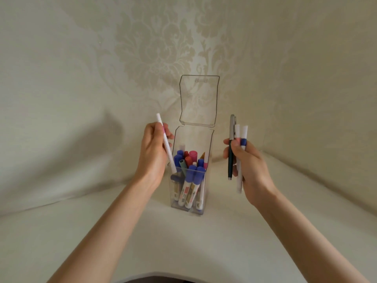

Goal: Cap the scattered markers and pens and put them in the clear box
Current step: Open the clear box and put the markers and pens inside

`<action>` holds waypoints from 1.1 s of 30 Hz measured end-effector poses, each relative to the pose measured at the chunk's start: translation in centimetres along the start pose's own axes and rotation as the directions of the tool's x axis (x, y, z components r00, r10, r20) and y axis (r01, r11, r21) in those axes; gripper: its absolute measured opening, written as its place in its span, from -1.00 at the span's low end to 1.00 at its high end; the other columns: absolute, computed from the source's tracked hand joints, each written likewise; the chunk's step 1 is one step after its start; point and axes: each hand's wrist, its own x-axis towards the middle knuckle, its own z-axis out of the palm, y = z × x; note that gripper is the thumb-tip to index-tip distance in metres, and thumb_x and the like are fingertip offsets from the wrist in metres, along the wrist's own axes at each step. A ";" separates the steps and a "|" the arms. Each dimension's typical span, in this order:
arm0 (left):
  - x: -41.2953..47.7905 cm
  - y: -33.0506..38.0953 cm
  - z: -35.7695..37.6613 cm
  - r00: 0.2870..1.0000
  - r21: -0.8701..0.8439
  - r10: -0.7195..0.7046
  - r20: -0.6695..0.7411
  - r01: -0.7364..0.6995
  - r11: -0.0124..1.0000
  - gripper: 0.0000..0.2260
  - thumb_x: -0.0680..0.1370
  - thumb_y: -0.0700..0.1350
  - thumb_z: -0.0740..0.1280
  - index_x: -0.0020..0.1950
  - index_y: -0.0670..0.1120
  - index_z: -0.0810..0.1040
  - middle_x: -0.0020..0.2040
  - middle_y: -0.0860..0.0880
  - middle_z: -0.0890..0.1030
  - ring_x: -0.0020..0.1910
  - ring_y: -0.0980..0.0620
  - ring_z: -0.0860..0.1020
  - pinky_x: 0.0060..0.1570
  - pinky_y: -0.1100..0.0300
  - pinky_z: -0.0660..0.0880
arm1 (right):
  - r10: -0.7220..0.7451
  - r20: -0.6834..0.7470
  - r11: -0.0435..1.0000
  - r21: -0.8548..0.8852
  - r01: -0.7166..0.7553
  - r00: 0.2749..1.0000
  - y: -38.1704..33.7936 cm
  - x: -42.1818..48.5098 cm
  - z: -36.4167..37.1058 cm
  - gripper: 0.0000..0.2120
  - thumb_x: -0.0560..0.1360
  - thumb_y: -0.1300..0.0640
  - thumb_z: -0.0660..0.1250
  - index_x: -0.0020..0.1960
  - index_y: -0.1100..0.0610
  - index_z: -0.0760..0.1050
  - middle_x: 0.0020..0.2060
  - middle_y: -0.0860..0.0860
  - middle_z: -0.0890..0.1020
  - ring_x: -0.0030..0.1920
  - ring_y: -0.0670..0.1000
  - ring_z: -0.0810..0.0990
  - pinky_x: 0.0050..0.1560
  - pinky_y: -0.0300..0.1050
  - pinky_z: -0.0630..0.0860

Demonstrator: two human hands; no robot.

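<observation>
The clear box (191, 209) stands upright in the middle with its hinged lid (199, 101) flipped open and up. Inside it stand several capped markers (188, 176) with blue, red, pink and teal caps. My left hand (152, 158) grips a thin white pen (166, 142), tilted, with its lower end touching the box's left rim. To the right of the box, my right hand (247, 166) holds a bundle upright: a dark green pen with a silver cap (231, 148) and two white markers (240, 160), one with a blue band.
A cream cloth covers the table (183, 242) and rises behind as a wall with a damask pattern (163, 48). The table's near edge curves across the bottom of the view, with a dark gap below it.
</observation>
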 end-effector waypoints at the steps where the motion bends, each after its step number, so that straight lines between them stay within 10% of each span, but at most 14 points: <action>1: 0.3 0.1 0.0 1.000 -0.025 0.021 -0.014 -0.021 0.999 -0.81 0.63 -0.12 0.09 -0.15 -0.01 0.40 -0.27 0.09 0.47 -0.25 0.15 0.52 -0.16 0.31 0.41 | 0.006 0.002 1.000 0.009 -0.006 1.000 0.0 -0.1 0.2 -0.82 0.61 0.11 0.13 -0.05 0.08 0.50 -0.35 -0.05 0.52 -0.38 -0.11 0.40 -0.46 -0.31 0.30; 11: 1.2 0.3 0.6 0.979 -0.096 0.196 -0.062 -0.201 0.975 -0.84 0.63 -0.24 0.06 0.05 0.01 0.33 -0.16 0.00 0.46 -0.16 0.13 0.63 -0.02 0.33 0.49 | 0.043 0.012 0.999 0.012 -0.043 0.999 0.7 -0.6 0.4 -0.82 0.61 0.09 0.12 -0.06 0.05 0.49 -0.36 -0.04 0.51 -0.39 -0.10 0.39 -0.43 -0.27 0.30; 16: -0.5 -1.1 -0.3 0.958 0.222 0.225 0.179 -0.262 0.939 -0.72 0.60 -0.29 0.13 0.22 -0.02 0.18 -0.13 -0.10 0.56 -0.11 0.11 0.63 -0.03 0.36 0.49 | 0.022 0.024 1.000 0.007 -0.022 0.999 0.6 -0.9 0.4 -0.82 0.60 0.10 0.13 -0.07 0.03 0.49 -0.38 -0.07 0.51 -0.40 -0.12 0.39 -0.47 -0.33 0.32; 24: -2.3 -4.4 -4.0 0.849 0.815 0.388 0.358 -0.487 0.314 -0.83 0.48 -0.06 0.30 -0.09 -0.11 0.64 -0.02 -0.08 0.56 -0.04 -0.06 0.50 -0.14 0.11 0.32 | -0.140 0.065 0.990 0.002 0.141 0.988 -0.2 -0.9 1.0 -0.86 0.60 0.15 0.15 0.00 0.06 0.48 -0.30 -0.03 0.60 -0.45 -0.18 0.37 -0.42 -0.27 0.29; 28: -2.8 -4.0 -4.1 0.957 0.640 0.132 0.257 -0.271 0.719 -0.75 0.48 -0.19 0.38 0.15 -0.06 0.53 0.15 -0.05 0.41 -0.06 0.12 0.55 -0.18 0.38 0.51 | -0.228 0.123 0.972 -0.025 0.233 0.966 -1.4 -1.0 2.4 -0.94 0.58 0.21 0.18 -0.05 0.14 0.41 -0.14 0.08 0.68 -0.47 -0.24 0.49 -0.47 -0.41 0.36; 33: -3.1 -3.8 -4.7 0.971 0.627 0.009 0.239 -0.161 0.762 -0.71 0.44 -0.13 0.42 0.09 0.07 0.42 0.15 0.01 0.49 0.03 0.07 0.57 -0.04 0.24 0.53 | -0.232 0.143 0.972 -0.016 0.236 0.962 -2.9 -0.8 4.9 -0.92 0.57 0.27 0.20 0.01 0.29 0.40 -0.31 0.03 0.52 -0.60 -0.24 0.44 -0.56 -0.44 0.34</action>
